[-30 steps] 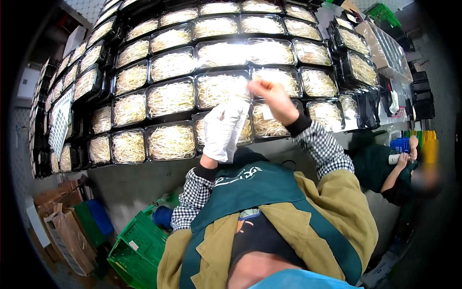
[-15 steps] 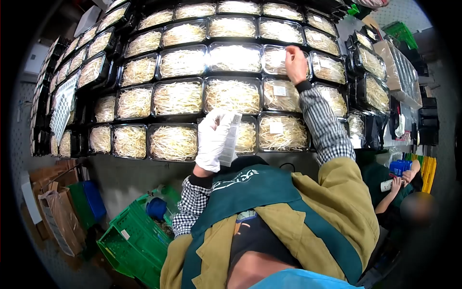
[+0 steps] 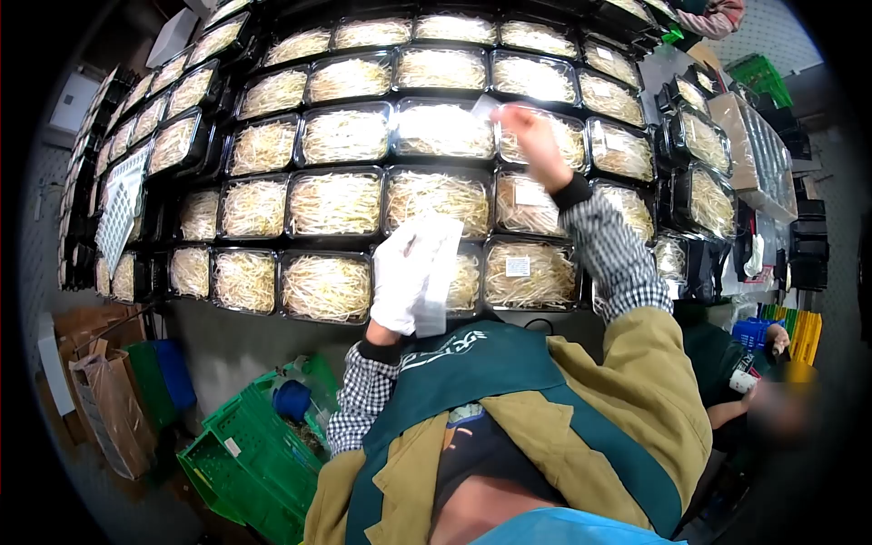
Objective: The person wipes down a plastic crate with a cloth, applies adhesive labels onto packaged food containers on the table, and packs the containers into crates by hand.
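Rows of black trays of bean sprouts (image 3: 331,286) under clear film spread out in front of me. My left hand (image 3: 397,277), in a white glove, grips a sheet of labels (image 3: 440,282) above the nearest row. Bare and smeared by motion, my right hand (image 3: 536,141) is over the third row, with a small white label (image 3: 486,106) at its fingertips. Below that hand, one tray bears a white label (image 3: 531,193). A printed label (image 3: 518,266) also lies on the film of the nearest tray on the right.
A perforated white sheet (image 3: 121,209) rests on the left trays. Green crates (image 3: 259,454) and cardboard (image 3: 113,409) are on the floor at left. A film-wrapped stack (image 3: 756,150) stands at right. Another person (image 3: 736,372) is at lower right; another's sleeve (image 3: 713,18) shows at top right.
My right hand has moved left off a tray and now carries a label at its fingertips. The label sheet in my left hand has turned more toward me.
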